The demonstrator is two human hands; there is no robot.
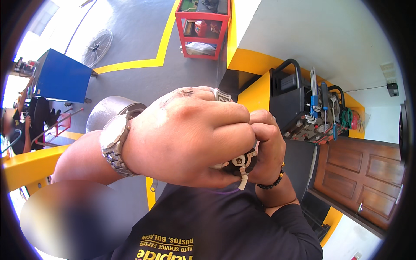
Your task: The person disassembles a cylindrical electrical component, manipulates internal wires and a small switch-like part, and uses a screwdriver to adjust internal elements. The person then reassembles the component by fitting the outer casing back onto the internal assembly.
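Observation:
My left hand [186, 134], with a metal watch at the wrist and a ring on one finger, is curled closed in the middle of the view. Against it is my right hand [271, 149], its fingers bent and a dark beaded bracelet at the wrist. Between the two hands is a small round black part [239, 162] with a pale ring, a brass-coloured centre and a whitish tab sticking down. Both hands seem to grip it, though my fingers cover most of it.
A grey metal cylinder [110, 112] shows behind my left wrist, near a yellow bar [32, 167]. At right stands a black tool-laden cart [299, 104] beside a wooden door [359, 177]. Farther off are a red shelf cart [203, 34], a blue cabinet [63, 76] and another person [26, 121].

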